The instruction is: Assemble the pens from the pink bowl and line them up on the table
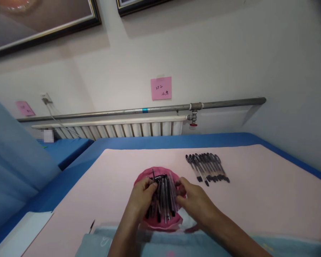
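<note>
"What do your hands have?"

"My left hand seems pinched on a slim dark pen piece that points up between thumb and finger. My right hand curls against the clear barrels; I can't tell whether it grips one."

"And below them?"

"The loose bundle of pens lies in the pink bowl, between both hands. I'd judge the step in hand as sorting or picking pieces there."

"What does the next move call for?"

"A fine fingertip hold on one piece, I'd say, without dragging its neighbours along."

"Farther out?"

"Right of the bowl and beyond it, a row of dark-capped pens lies side by side on the pink tablecloth. Well off to my left, a single pen lies beside the pale blue cloth."
</note>
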A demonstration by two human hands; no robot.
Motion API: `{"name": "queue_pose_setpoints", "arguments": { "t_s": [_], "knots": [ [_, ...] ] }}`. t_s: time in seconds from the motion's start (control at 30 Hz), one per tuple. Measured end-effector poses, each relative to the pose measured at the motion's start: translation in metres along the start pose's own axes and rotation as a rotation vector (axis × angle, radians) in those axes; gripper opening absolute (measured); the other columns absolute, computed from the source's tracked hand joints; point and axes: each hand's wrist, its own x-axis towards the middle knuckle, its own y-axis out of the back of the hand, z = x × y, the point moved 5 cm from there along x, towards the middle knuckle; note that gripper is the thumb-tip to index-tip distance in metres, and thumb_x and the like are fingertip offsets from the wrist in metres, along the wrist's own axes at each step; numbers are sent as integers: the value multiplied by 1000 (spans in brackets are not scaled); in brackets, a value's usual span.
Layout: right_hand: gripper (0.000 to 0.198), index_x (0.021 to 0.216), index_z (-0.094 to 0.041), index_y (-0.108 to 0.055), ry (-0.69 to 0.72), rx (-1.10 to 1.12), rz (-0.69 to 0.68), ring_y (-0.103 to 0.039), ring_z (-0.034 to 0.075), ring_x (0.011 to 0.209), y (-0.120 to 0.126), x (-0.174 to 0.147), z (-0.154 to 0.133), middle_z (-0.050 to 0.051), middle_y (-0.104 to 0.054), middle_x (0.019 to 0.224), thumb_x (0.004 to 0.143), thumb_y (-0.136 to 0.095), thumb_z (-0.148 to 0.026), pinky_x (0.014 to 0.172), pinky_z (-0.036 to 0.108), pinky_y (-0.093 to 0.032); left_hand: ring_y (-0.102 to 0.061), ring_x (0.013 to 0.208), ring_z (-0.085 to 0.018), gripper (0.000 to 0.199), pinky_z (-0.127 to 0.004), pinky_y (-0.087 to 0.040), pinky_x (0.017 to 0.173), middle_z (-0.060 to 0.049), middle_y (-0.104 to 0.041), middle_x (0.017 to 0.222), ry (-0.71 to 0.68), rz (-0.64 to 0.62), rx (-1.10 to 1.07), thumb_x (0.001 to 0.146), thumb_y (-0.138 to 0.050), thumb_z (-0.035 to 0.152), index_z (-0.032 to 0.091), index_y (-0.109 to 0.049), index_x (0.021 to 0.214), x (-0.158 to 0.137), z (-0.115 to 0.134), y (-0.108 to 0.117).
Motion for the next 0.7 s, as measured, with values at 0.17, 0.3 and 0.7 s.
{"name": "queue_pose_setpoints", "arguments": {
  "t_s": [0.17, 0.3, 0.7],
  "knots": [
    [19, 84, -21, -57, -36, 278, 38, -60, 17, 69, 8, -8, 1, 2, -64, 78, 72, -44, -16, 54, 26, -49, -52, 46, -8, 17, -19, -44, 44, 2, -56, 58, 91, -21, -463, 72, -60, 30, 15, -52, 69, -1, 4, 1],
    [13, 67, -21, -50, 115, 280, 40, -53, 15, 64, 12, -17, -13, -1, -55, 64, 77, -43, -22, 58, 26, -45, -58, 53, -11, 19, -22, -49, 47, -1, -61, 65, 117, 35, -700, 71, -64, 28, 16, -49, 75, -1, 7, 5],
    [13, 71, -22, -50, 281, 97, -153, -49, 13, 57, -13, -34, -24, -3, -55, 63, 80, -43, -17, 53, 24, -37, -63, 57, -14, 32, -24, -52, 50, 1, -59, 65, -18, 158, -805, 70, -66, 36, 18, -47, 88, -1, 9, 9]
  ]
}}
